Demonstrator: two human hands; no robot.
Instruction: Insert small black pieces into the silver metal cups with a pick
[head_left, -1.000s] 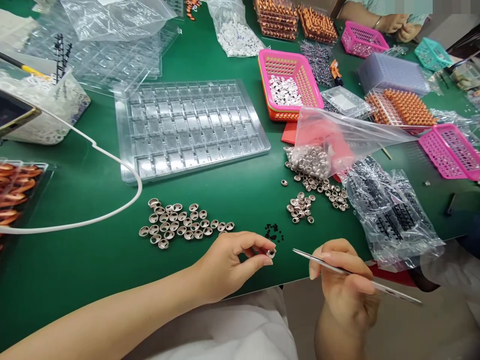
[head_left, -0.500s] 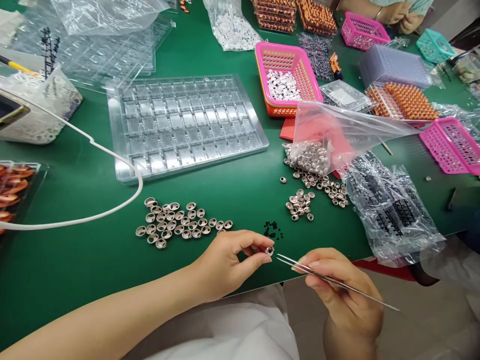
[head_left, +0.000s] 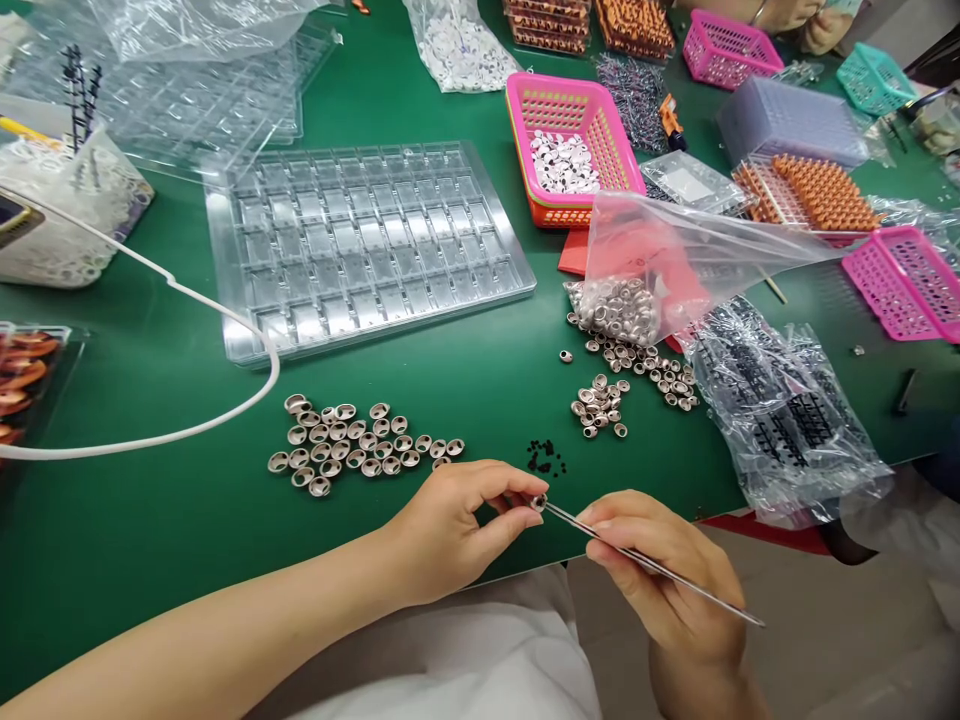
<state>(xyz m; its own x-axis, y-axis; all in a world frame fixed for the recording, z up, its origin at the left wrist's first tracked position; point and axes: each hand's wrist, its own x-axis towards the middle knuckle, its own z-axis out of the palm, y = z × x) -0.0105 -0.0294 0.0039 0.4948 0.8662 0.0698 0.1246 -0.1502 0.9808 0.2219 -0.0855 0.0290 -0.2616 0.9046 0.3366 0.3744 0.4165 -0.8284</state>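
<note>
Between thumb and fingertips, my left hand (head_left: 469, 525) pinches a small silver ring-like part (head_left: 538, 502) near the table's front edge. My right hand (head_left: 667, 570) is closed on a pair of metal tweezers (head_left: 637, 555), whose tips are together and reach the ring-like part. Whether they grip anything there is too small to tell. Just beyond my left hand lie tiny black pieces (head_left: 541, 457). A group of silver ring-like parts (head_left: 337, 440) is spread to the left, and a smaller pile (head_left: 598, 405) lies to the right.
A clear compartment tray (head_left: 375, 250) stands behind. A pink basket (head_left: 517, 130) holds white oval pieces. To the right are a bag of silver parts (head_left: 619, 305) and a bag of black pieces (head_left: 787, 410). A white cable (head_left: 187, 430) curves across the left. Another person's hands (head_left: 814, 20) show far right.
My right hand has moved left with the tweezers. Their tips have closed together and come to the silver ring-like part. My left hand keeps its pinch almost still.
</note>
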